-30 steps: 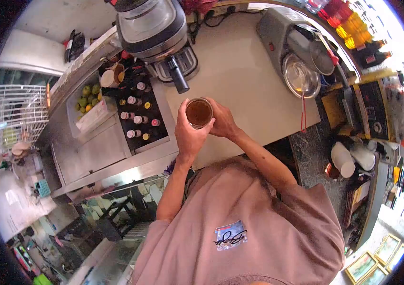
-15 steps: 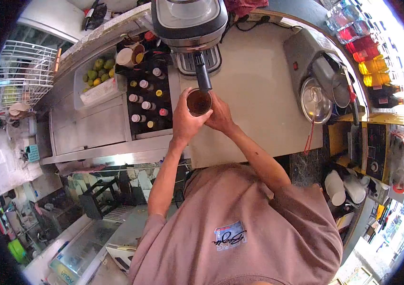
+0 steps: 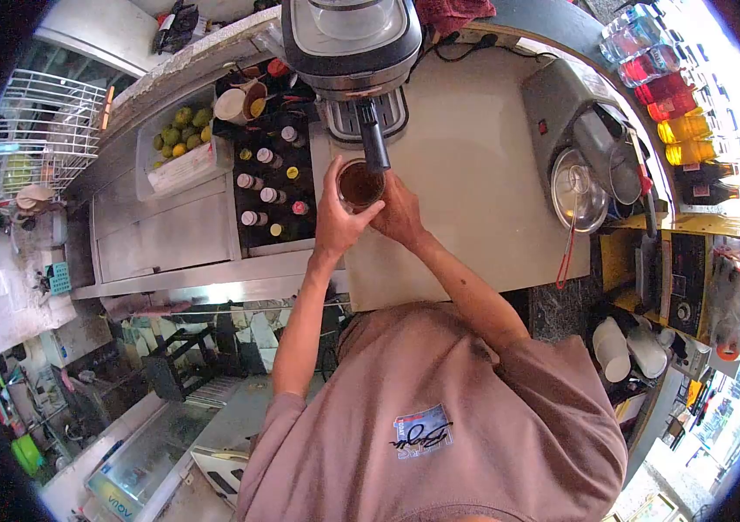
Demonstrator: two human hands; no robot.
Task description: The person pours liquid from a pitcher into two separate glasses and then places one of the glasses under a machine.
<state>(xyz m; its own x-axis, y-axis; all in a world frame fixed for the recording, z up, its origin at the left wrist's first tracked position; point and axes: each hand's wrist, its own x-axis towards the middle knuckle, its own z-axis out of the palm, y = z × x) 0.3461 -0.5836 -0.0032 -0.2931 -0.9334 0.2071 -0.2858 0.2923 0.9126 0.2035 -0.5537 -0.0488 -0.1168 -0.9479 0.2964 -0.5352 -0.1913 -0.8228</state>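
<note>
A round clear glass (image 3: 361,184) with dark brown contents is held between my two hands, its mouth facing up toward me. My left hand (image 3: 340,217) wraps its left and near side, the thumb lying across the near rim. My right hand (image 3: 400,210) closes against the glass's right side, its fingertips partly hidden behind it. Just beyond the glass, the black portafilter handle (image 3: 374,143) points toward me from the espresso machine (image 3: 353,56). The drip tray (image 3: 348,122) sits under the machine.
Left of my hands stand several capped bottles (image 3: 273,193) in a dark recess, beside a plastic tub of green citrus fruit (image 3: 183,135). On the right are a steel bowl (image 3: 580,204) and a grey appliance (image 3: 561,104). The beige counter's front edge (image 3: 466,294) lies before my body.
The glass and both hands have shifted slightly left relative to the portafilter handle. My grip on the glass looks the same.
</note>
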